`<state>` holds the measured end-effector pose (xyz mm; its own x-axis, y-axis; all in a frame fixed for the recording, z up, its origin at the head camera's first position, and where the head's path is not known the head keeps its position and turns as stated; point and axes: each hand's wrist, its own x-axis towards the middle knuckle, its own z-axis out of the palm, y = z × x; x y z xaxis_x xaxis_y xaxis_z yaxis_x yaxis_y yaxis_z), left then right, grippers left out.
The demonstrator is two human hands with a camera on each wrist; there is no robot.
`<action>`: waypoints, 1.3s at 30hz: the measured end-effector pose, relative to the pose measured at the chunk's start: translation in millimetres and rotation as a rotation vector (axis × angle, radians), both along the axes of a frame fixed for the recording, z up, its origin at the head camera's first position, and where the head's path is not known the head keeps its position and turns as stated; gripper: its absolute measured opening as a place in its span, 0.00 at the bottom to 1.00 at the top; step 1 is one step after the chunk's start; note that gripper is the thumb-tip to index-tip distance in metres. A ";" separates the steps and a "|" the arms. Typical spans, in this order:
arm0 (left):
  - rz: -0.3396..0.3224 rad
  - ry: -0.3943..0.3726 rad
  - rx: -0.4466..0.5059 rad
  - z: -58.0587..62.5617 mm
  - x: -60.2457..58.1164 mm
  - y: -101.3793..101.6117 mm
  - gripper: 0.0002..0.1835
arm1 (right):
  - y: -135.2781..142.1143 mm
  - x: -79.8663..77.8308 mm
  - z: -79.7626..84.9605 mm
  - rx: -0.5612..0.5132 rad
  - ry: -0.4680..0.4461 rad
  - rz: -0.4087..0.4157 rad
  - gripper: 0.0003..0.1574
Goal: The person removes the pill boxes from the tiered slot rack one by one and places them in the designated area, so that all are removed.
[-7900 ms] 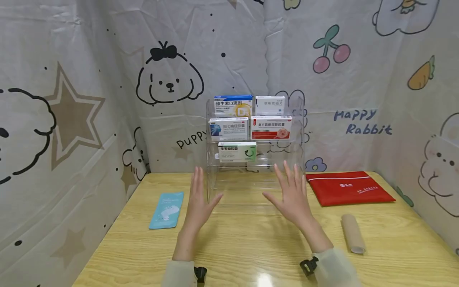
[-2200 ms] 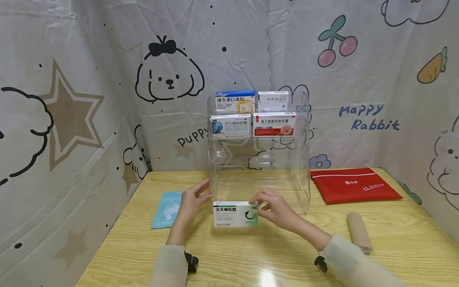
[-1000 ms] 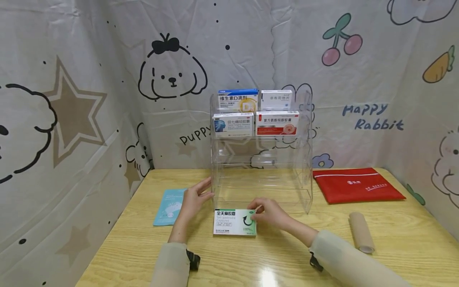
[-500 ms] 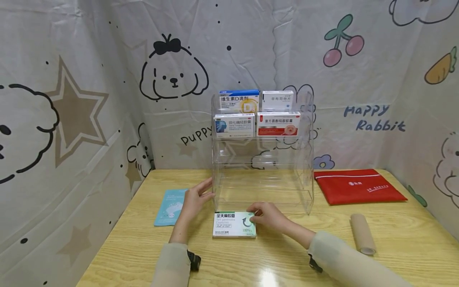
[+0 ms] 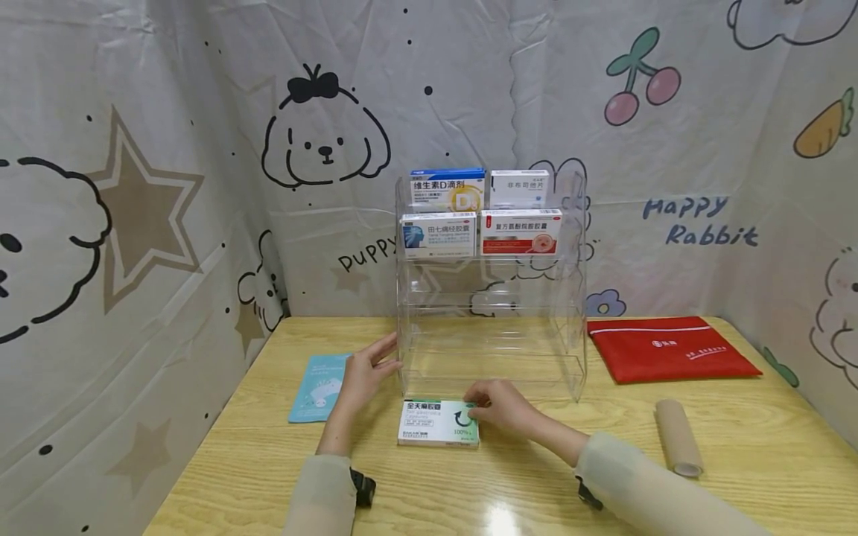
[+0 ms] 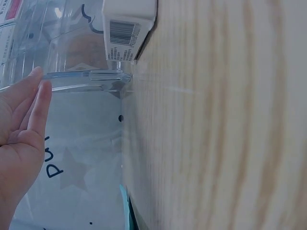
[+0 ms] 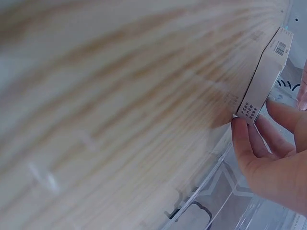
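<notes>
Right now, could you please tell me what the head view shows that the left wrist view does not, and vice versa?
Only the head view shows the red pouch, the cardboard tube and the right grip.

Only the left wrist view shows the barcode on the near end of the box.

Both show that box, the clear rack, the left grip, the table and the teal packet, a mere sliver in the wrist view.

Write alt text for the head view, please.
A person's right hand holds one end of a white-and-green box in front of a clear rack; the left hand touches the rack's side. Four boxes sit in its top two tiers.
</notes>
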<state>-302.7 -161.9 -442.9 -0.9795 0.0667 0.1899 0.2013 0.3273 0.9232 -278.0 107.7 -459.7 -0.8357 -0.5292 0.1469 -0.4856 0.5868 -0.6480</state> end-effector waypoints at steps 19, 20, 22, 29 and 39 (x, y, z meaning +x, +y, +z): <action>-0.005 0.023 0.000 -1.2 -2.0 -0.2 0.31 | 1.4 2.9 3.1 -0.072 0.049 -0.035 0.12; -0.004 0.020 0.003 -1.2 -2.0 -0.1 0.31 | 2.4 2.3 3.4 -0.078 0.063 -0.029 0.11; -0.005 0.022 0.003 -1.2 -2.3 0.2 0.31 | 4.8 1.5 5.1 -0.089 0.089 -0.013 0.11; -0.017 0.032 0.002 7.0 4.7 2.0 0.31 | 13.5 -3.1 23.6 -0.129 0.185 0.015 0.11; 0.001 0.012 -0.007 0.1 -0.3 0.7 0.31 | 29.4 -19.7 61.1 -0.209 0.343 -0.060 0.12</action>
